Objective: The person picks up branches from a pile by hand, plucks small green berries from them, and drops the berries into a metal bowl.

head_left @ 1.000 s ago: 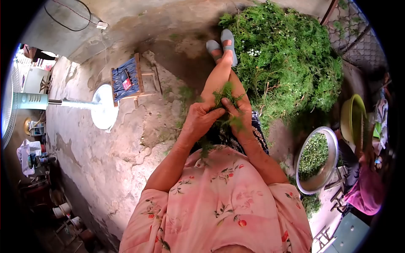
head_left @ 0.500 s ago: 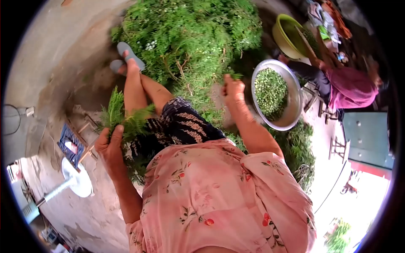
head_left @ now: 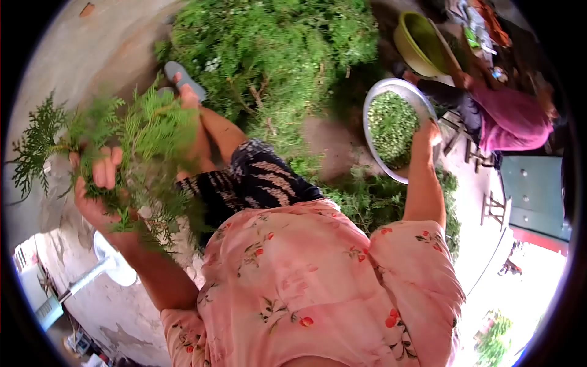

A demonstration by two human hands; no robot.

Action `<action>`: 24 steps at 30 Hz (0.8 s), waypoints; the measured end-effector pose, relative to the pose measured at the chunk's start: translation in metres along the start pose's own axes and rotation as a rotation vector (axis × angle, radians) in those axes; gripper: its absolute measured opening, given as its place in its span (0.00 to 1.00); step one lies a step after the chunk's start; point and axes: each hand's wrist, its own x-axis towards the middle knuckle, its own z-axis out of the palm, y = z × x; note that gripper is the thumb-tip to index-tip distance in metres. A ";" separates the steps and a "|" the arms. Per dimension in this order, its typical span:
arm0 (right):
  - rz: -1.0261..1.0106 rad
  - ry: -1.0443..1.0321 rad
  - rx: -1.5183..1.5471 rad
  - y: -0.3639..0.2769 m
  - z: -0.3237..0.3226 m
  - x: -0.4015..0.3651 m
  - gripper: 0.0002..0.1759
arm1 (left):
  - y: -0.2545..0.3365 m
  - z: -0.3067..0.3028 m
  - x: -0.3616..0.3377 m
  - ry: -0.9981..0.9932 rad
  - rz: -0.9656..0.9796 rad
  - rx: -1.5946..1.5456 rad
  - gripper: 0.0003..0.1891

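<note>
1. Left hand (head_left: 98, 183): up higher than 0.5 s ago, well apart from the metal bowl (head_left: 374, 153), on the far side of the lap from it. Fingers (head_left: 103, 171) clenched round a sprig bunch (head_left: 143, 137); fronds fan out above and beside the hand, blurred.
2. Right hand (head_left: 426, 131): 0.5 s ago short of the bowl, over by the greens pile (head_left: 275, 49); now reached across, at the bowl's rim, on the side away from the pile. Seen from the back only, so can't tell whether fingers released or clenched, nor whether anything's in them.
3. Bowl contents: picked green bits (head_left: 392, 125), heaped across most of the inside, about as full as before.
4. Meaning for the work: hands split apart, bunch kept back w/ the left, right at the bowl where the picked bits lie.
5. Nearby: yellow-green basin (head_left: 422, 43) just beyond the bowl; co-worker in a magenta top (head_left: 513, 116) beside the bowl, away from the pile.
</note>
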 end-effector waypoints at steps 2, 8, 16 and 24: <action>0.096 -0.174 -0.054 -0.025 -0.061 -0.020 0.15 | 0.006 -0.009 0.014 -0.026 -0.031 0.000 0.07; 0.385 0.083 0.600 -0.030 0.043 -0.014 0.13 | 0.010 -0.009 0.027 -0.152 0.044 -0.195 0.15; -0.299 -0.437 1.637 -0.213 -0.220 -0.134 0.12 | -0.022 -0.008 0.019 -0.161 0.188 -0.457 0.10; -1.151 -0.563 1.771 -0.311 -0.334 -0.174 0.49 | -0.041 0.000 0.007 -0.068 0.152 -0.738 0.08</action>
